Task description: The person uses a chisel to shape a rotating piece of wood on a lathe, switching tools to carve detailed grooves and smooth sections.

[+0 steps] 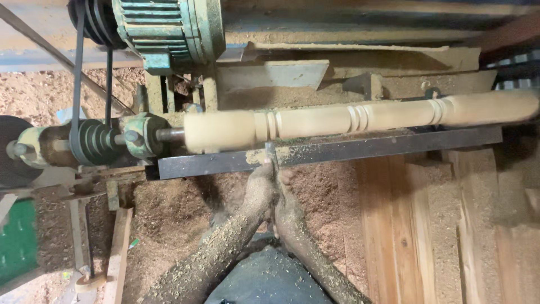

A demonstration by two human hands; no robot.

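Right across the middle of the frame runs a pale wooden spindle [349, 118], mounted lengthwise on a lathe and blurred at its surface, with ringed grooves cut at three places along it. Just below it lies a dark metal tool rest [360, 151], a long flat bar slanting slightly upward toward the right. Both hands come up from the bottom centre, forearms coated in sawdust, and meet at the bar's lower edge, a little left of centre. The left hand [260, 183] and the right hand [285, 191] are pressed side by side, fingers curled closed around a narrow chisel [270, 155] whose tip crosses the rest and reaches the spindle's underside near the leftmost groove. So the spindle sits directly above and just beyond the hands, separated from them by the bar, touched only by the tool.

At the left of the frame a grooved pulley [93, 141] carries a dark belt [77, 67] up to a green motor [169, 28] at the top. Heaped sawdust [174, 219] covers the ground below, and wooden planks [416, 225] lie at the lower right.
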